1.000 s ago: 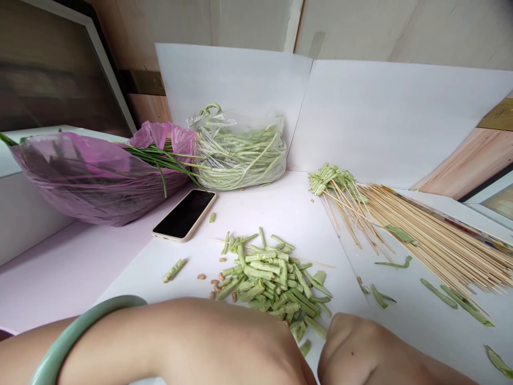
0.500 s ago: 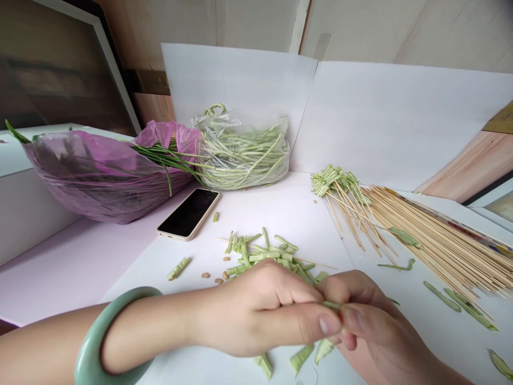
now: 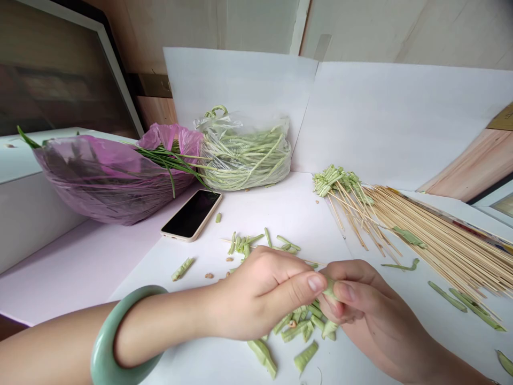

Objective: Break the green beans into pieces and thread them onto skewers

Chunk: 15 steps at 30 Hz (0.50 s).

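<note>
Both hands have lifted a bit since the last shot, so the chopped pile shows under them again. They're together now, with the left hand (image 3: 264, 294) (jade bangle (image 3: 105, 342) on the wrist) and the right hand (image 3: 366, 305) pinching one split bean piece (image 3: 329, 289) between thumbs and fingers, just above the pile. Below them sit the chopped beans (image 3: 298, 323), with more scattered toward the phone (image 3: 191, 215), which lies face up on the white table (image 3: 312, 206). A few small seeds (image 3: 209, 276) are loose nearby (tiny, but they look like the beans' own). Farther back, a clear bag of long beans (image 3: 244, 155) leans on the white paper (image 3: 240, 80), right beside a pink bag (image 3: 108, 182) with long green leaves poking out. Off to the right is a big spread of bamboo skewers (image 3: 441, 240), with green strips (image 3: 447, 297) lying near it.
</note>
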Tool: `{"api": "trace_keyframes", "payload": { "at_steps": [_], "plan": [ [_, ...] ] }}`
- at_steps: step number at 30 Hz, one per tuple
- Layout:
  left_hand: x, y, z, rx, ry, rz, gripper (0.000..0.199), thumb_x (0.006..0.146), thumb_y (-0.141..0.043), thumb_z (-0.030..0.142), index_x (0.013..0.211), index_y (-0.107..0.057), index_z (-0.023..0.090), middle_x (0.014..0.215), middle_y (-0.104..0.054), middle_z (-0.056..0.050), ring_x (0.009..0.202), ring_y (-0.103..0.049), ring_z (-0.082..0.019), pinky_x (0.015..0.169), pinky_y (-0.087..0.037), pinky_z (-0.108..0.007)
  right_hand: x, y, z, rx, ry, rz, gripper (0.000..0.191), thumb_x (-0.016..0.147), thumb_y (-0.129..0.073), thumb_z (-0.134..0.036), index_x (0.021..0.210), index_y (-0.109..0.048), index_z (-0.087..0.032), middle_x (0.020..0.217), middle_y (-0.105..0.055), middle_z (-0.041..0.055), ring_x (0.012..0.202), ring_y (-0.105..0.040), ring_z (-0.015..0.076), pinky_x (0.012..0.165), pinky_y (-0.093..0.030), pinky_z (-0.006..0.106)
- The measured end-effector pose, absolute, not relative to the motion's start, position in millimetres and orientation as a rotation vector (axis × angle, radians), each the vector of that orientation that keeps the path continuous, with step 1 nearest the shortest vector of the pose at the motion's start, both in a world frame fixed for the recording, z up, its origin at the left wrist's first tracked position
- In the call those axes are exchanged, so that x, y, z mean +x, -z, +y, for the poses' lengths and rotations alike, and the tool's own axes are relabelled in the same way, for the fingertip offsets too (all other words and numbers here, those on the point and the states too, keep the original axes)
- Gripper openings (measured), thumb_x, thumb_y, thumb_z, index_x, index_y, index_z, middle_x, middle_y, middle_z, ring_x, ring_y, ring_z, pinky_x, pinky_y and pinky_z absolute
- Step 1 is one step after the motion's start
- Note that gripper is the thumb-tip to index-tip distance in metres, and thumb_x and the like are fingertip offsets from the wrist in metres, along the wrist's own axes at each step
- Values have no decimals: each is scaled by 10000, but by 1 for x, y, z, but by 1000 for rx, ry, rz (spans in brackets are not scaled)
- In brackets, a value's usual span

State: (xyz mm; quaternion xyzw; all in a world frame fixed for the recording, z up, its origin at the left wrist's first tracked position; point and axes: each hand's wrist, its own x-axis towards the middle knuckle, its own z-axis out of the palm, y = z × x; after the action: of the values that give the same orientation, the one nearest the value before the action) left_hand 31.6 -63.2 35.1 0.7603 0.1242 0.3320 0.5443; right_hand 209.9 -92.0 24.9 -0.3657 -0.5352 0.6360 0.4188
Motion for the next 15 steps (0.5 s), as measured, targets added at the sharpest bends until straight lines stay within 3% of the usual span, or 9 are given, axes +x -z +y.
{"api": "trace_keyframes", "payload": {
  "at_steps": [4,7,11,15],
  "plan": [
    [30,-34,-56,1523,-1065,481,471,984,-405,367,550,-358,192,522,-283,55,488,-270,-92,474,-276,-240,219,-28,-85,-883,-1528,-1290,509,782,-640,-446,472,-324,-195,444,-207,-81,414,-173,70,401,-183,232],
    [25,-41,-43,1271,-1348,570,477,963,-442,373,546,-284,201,518,-183,71,471,-157,-87,442,-173,-235,231,-33,-77,-866,-1412,-1230,509,817,-611,-447,502,-306,-188,480,-163,-82,422,-128,73,387,-182,217],
    [21,-47,-37,1474,-1249,685,434,958,-410,354,562,-315,201,539,-246,58,498,-219,-94,467,-216,-237,237,-35,-71,-909,-1391,-1248,417,830,-624,-459,546,-468,-196,497,-246,-77,440,-163,76,411,-217,214],
    [21,-46,-41,2061,-901,870,217,893,-520,287,706,-505,177,653,-450,29,617,-407,-119,590,-336,-252,234,-35,-71,-972,-1420,-1291,335,825,-638,-482,665,-621,-188,536,-355,-47,483,-278,94,460,-261,231]
  ]
}}
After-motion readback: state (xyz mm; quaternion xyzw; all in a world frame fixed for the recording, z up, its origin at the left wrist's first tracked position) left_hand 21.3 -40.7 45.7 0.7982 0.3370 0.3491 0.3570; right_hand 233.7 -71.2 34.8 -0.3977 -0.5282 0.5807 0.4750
